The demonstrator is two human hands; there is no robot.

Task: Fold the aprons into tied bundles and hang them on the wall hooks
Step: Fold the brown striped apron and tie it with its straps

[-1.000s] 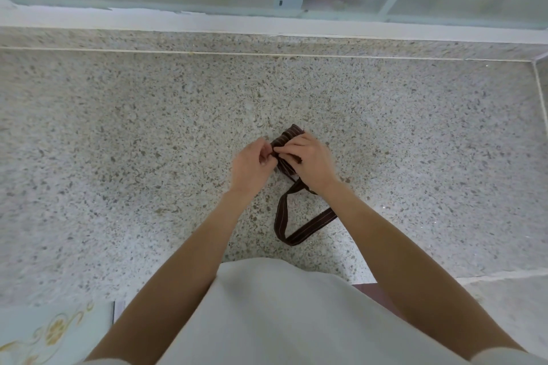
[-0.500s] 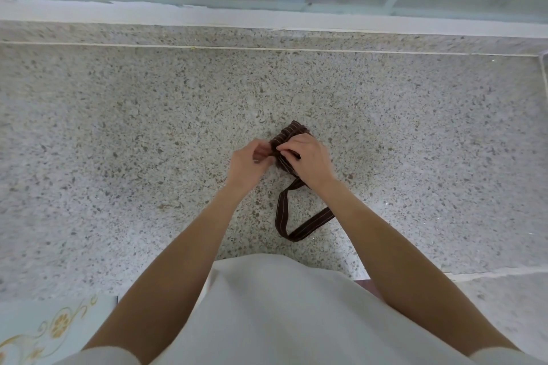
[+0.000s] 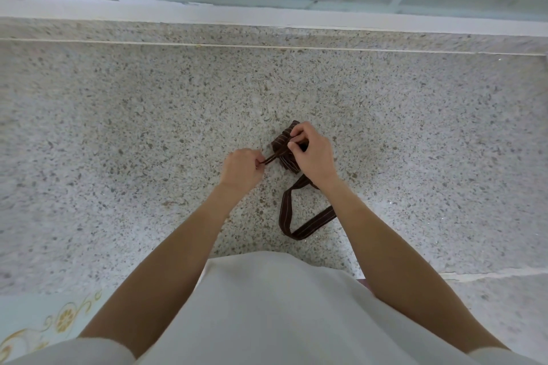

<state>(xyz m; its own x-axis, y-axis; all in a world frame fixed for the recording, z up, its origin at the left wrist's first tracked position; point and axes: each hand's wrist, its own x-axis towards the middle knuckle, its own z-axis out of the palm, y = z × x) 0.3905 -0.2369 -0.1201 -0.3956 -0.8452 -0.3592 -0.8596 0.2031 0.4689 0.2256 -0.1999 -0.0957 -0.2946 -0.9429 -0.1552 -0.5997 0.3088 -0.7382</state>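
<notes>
My left hand (image 3: 241, 170) pinches the free end of a thin tie strap (image 3: 274, 156) between thumb and curled fingers (image 3: 257, 163), drawing it toward the left edge of the desk (image 3: 118, 127); the strap runs straight and taut from that pinch to the apron bundle (image 3: 283, 147). I judge the pull is meant to cinch the wrap, so the folded cloth cannot spring open.

My right hand (image 3: 312, 157) covers the bundle from above, its fingers (image 3: 296, 135) curled round the dark striped roll and pinching at the point where the strap crosses. This grip serves as the anchor: it keeps the bundle pressed to the desk and fixed in place while the other hand draws tension. Whether a knot is already formed under these fingers I cannot tell; they hide it.

The bundle lies near the middle of the speckled desk, well apart from the far edge. The wide neck loop (image 3: 299, 216) trails flat toward the near edge, passing under my right wrist. I take it to be left loose deliberately, since it is the part that would go over a wall hook. No hook is in view.
</notes>
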